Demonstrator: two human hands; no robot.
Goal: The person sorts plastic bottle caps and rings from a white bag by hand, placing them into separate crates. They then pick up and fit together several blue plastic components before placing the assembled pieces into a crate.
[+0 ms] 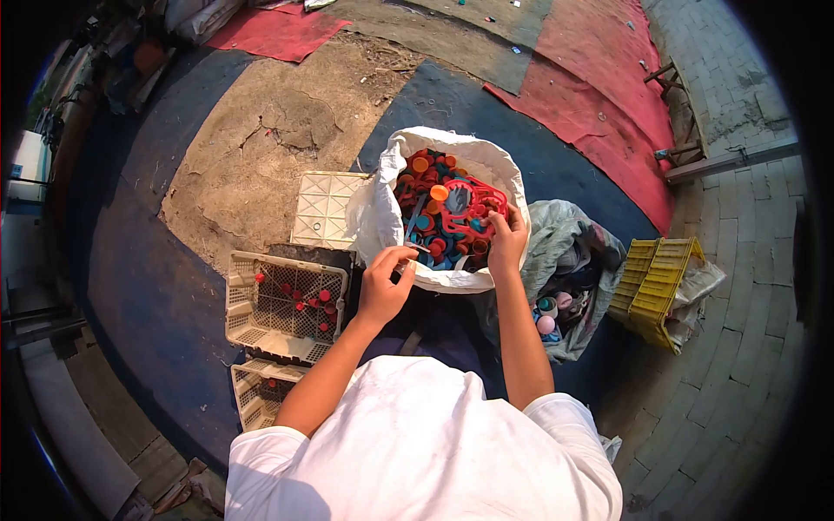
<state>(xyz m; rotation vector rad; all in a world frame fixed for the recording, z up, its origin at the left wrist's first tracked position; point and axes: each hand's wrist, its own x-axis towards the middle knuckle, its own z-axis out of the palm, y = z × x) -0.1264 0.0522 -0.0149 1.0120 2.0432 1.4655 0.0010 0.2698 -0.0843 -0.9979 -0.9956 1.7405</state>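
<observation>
A white woven sack [502, 165] stands in front of me with its mouth folded open. Inside lie many plastic bottle caps [432, 236] in red, orange and blue-green. My right hand [506, 241] is at the sack's right side, its fingers closed on the edge of a red plastic piece with openings [478, 196]. A round grey part shows in that piece. My left hand [387, 282] is over the near left rim, thumb and fingers pinched at the lower end of a thin grey strip [414, 217]. What exactly the strip is, I cannot make out.
Left of the sack are a cream plastic crate [239, 298] with several red caps, a second crate [246, 395] and a cream grid panel [326, 207]. To the right are a pale bag [556, 227] of mixed items and yellow crates [656, 286]. Red matting [599, 87] lies beyond.
</observation>
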